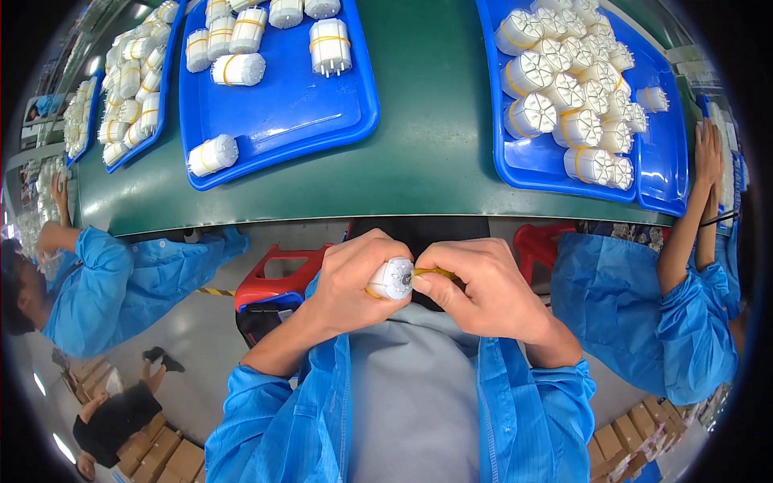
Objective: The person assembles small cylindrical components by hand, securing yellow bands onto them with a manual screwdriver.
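Observation:
Close to my body, a white bundle of small plastic parts (393, 278) sits in my left hand (342, 282), whose fingers wrap round it. An orange-yellow band circles the bundle, and its segmented end faces up. My right hand (491, 290) is closed in a pinch on a thin yellow item (441, 274), held against that end. Its kind is hidden by the fingers. Beyond my hands, a blue tray (282, 113) at the left bears several similar banded bundles. Another blue tray (506, 157) at the right carries a dense group of them.
A green table (431, 145) spans the far side, its near edge beyond my hands. More loaded blue trays stand far left. Co-workers in blue sit left (137, 282) and right (636, 298). Red stools (274, 278) flank me; cardboard boxes (173, 455) lie on the floor behind.

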Action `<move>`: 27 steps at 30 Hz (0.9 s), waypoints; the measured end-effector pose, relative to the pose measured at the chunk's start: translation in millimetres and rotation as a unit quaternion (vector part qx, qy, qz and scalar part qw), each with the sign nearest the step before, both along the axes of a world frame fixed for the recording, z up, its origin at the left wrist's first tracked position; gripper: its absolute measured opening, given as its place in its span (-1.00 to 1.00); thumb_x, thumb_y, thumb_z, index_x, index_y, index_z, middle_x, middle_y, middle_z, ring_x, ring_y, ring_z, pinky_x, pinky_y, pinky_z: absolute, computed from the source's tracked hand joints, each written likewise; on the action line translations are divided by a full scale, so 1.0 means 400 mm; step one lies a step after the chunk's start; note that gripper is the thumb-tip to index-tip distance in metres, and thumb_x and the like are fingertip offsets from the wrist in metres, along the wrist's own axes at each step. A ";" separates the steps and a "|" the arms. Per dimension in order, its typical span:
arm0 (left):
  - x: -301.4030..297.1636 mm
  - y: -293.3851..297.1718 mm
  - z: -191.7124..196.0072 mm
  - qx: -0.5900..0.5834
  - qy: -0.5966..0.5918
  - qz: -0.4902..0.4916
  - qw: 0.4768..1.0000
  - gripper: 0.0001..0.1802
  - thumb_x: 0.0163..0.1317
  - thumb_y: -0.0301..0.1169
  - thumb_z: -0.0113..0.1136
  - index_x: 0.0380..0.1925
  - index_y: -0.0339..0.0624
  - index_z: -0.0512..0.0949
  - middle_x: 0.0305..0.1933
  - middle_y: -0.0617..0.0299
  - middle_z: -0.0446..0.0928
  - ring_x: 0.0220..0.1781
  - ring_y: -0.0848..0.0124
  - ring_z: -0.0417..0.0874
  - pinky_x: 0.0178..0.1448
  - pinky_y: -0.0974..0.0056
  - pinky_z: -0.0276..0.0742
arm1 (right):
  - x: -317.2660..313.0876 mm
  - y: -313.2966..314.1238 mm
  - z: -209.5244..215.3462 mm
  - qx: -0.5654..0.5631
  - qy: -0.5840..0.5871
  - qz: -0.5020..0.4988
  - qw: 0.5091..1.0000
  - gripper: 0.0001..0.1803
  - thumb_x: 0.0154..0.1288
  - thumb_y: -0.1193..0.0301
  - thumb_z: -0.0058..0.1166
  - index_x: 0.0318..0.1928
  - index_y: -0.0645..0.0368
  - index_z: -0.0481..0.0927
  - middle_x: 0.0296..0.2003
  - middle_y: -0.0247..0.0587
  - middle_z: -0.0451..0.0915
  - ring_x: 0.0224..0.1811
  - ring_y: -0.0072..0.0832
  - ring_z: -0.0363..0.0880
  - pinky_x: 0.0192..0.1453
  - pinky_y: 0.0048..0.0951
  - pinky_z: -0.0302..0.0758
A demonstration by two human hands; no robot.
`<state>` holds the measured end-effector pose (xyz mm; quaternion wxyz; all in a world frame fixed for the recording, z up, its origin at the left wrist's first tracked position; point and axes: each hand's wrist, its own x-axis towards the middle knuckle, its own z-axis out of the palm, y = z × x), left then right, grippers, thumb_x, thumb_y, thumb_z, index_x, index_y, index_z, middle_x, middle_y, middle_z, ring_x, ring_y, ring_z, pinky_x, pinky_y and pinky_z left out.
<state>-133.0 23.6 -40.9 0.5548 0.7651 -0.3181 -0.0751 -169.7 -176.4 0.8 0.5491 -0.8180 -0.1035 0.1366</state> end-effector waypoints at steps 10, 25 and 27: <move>0.005 0.013 -0.017 0.055 -0.041 -0.016 0.998 -0.61 -0.26 -0.60 0.43 -0.33 -0.21 0.53 -0.46 0.16 0.52 -0.51 0.25 0.57 -0.48 0.27 0.45 | -0.001 0.010 -0.009 -0.077 -0.041 0.007 0.996 -0.87 0.27 0.39 0.14 -0.39 0.16 0.60 -0.53 -0.15 0.58 -0.50 -0.14 0.55 -0.45 -0.20 0.39; 0.009 0.008 -0.006 -0.008 -0.036 0.000 0.999 -0.59 -0.29 -0.60 0.44 -0.33 -0.21 0.53 -0.45 0.15 0.53 -0.49 0.23 0.59 -0.48 0.24 0.45 | 0.003 0.013 -0.009 0.017 -0.001 -0.012 1.000 -0.88 0.27 0.41 0.16 -0.33 0.21 0.63 -0.54 -0.10 0.55 -0.54 -0.16 0.53 -0.46 -0.23 0.38; 0.009 0.009 -0.011 0.014 -0.037 0.000 0.999 -0.60 -0.27 -0.60 0.43 -0.33 -0.21 0.53 -0.45 0.15 0.52 -0.49 0.21 0.58 -0.47 0.23 0.45 | -0.001 0.018 -0.013 -0.014 -0.040 -0.020 0.999 -0.87 0.27 0.40 0.17 -0.33 0.21 0.63 -0.54 -0.11 0.56 -0.55 -0.16 0.53 -0.47 -0.23 0.38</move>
